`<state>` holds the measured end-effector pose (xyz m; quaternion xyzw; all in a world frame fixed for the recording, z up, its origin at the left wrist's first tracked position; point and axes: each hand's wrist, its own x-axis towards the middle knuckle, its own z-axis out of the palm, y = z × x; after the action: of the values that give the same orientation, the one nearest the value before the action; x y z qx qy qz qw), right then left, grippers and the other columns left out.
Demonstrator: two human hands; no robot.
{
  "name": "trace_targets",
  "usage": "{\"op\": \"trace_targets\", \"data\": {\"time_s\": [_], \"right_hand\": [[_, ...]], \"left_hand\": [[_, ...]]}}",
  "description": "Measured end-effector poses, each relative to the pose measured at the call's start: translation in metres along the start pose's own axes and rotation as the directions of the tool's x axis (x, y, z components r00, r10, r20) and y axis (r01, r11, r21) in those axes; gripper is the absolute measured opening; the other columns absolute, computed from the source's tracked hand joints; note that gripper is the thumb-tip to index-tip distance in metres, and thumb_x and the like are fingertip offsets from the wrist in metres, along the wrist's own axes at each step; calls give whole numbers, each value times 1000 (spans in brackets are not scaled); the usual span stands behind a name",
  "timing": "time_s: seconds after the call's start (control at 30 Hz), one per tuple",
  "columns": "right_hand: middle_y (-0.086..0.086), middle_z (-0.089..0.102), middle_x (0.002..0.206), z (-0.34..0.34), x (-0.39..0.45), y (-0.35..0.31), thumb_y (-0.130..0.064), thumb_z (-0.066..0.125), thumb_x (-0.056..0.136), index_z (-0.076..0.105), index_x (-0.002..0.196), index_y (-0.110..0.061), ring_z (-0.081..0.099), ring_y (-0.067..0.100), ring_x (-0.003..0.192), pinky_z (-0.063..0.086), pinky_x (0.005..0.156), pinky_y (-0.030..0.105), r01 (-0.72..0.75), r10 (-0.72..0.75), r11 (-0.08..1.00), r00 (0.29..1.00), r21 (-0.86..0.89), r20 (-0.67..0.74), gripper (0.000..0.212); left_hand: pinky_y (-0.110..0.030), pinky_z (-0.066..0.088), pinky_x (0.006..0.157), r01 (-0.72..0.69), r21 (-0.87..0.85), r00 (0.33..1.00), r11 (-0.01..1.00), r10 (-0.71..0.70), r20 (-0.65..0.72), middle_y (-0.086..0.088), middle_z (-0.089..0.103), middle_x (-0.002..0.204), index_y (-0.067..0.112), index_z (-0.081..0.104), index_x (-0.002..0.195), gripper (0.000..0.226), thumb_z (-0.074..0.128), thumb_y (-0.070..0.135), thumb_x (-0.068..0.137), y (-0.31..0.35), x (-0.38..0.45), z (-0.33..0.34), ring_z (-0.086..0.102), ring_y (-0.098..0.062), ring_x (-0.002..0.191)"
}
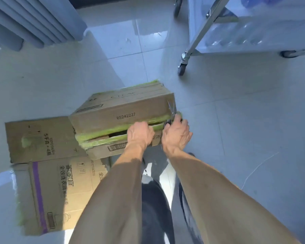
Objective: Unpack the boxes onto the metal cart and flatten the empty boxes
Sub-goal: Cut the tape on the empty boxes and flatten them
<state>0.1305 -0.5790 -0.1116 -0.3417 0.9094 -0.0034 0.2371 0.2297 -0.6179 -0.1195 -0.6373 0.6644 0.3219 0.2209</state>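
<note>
A: What is lying in front of the person?

B: A brown cardboard box [123,110] is sitting on the grey tiled floor [236,120], sealed along its seams with green tape [102,132]. The number 65242227 is printed on the face turned up toward the camera. The taped seam nearest the person is gaping open a little, showing a dark slit.

A: And what are the hands doing?

B: The left hand [140,133] is resting on the near seam, fingers curling over the edge of the flap and gripping it. The right hand [177,133] is just beside it, at the box's right corner, clamping a pair of scissors [172,111]. The blades are pointing away from the person, lying against the box's right edge, nearly together. Both bare forearms are reaching down from the bottom of the view.

A: Is anything else nearby?

B: To the left, flattened cardboard boxes [48,161] are lying on the floor, one overlapping another, with printed text and a purple stripe. The upright box is touching them. At the upper right, the metal cart [206,29] is standing on castor wheels, well apart from the box, with clear plastic bottles [239,35] faintly visible on its lower shelf. A ribbed grey unit [30,20] is filling the upper left.
</note>
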Motion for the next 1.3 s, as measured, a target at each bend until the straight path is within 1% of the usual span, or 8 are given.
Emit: {"op": "trace_targets", "data": {"time_s": [0.17,0.27,0.4,0.7,0.9,1.13,1.23,1.3], "right_hand": [[13,56,117,16,7,9,-24,54,93,45,133,-14,55,31,108,38,91,43,-81,79,992,997,101,20,42],[12,56,116,16,17,1,-24,57,92,46,133,-15,53,30,109,37,91,43,-117,123,977,992,179,-25,43],[12,56,115,14,30,-7,-23,56,93,48,131,-16,53,31,109,37,90,44,-264,262,936,964,234,38,40],[15,55,115,12,82,-26,-17,51,96,48,123,-14,54,33,108,42,85,41,-221,176,944,966,247,191,28],[16,56,113,16,71,-10,-10,49,93,55,121,-16,54,34,106,37,87,41,-369,348,919,924,135,160,29],[9,54,106,6,67,5,-11,57,86,56,117,-20,50,27,100,33,82,38,-246,249,968,965,-50,82,32],[8,55,101,2,64,4,-10,62,82,60,106,-20,50,27,95,31,78,38,-244,245,968,969,-57,17,27],[6,54,98,2,60,2,-10,64,81,60,103,-22,50,26,92,30,77,38,-212,213,972,977,-105,3,25]], "left_hand": [[-37,41,68,-71,46,985,996,77,-156,-20,68,90,13,53,84,25,37,23,101,4,19,-11,54,-35,76],[-38,41,71,-97,212,953,972,152,-262,-15,59,106,9,66,83,27,46,21,96,16,41,-19,48,-31,95],[-47,43,89,-91,274,944,957,170,-283,-15,46,121,13,61,105,19,59,15,86,24,79,-36,42,-35,113],[-40,44,73,-106,236,960,966,162,-230,-19,38,125,9,45,109,29,60,-1,87,33,141,-76,47,-37,107],[-47,49,88,-113,421,992,900,129,-11,-29,26,145,10,28,139,99,83,47,65,45,147,-72,47,-45,117],[-43,54,83,-361,407,930,839,358,85,-24,39,139,24,37,134,66,68,25,76,43,134,-52,45,-42,120],[-34,49,69,-353,199,934,914,357,15,-14,64,97,11,59,99,19,54,19,82,41,130,-56,58,-25,82],[-34,46,63,-266,111,961,958,272,-44,-12,62,82,7,61,96,18,49,7,83,40,128,-58,54,-27,71]]}}
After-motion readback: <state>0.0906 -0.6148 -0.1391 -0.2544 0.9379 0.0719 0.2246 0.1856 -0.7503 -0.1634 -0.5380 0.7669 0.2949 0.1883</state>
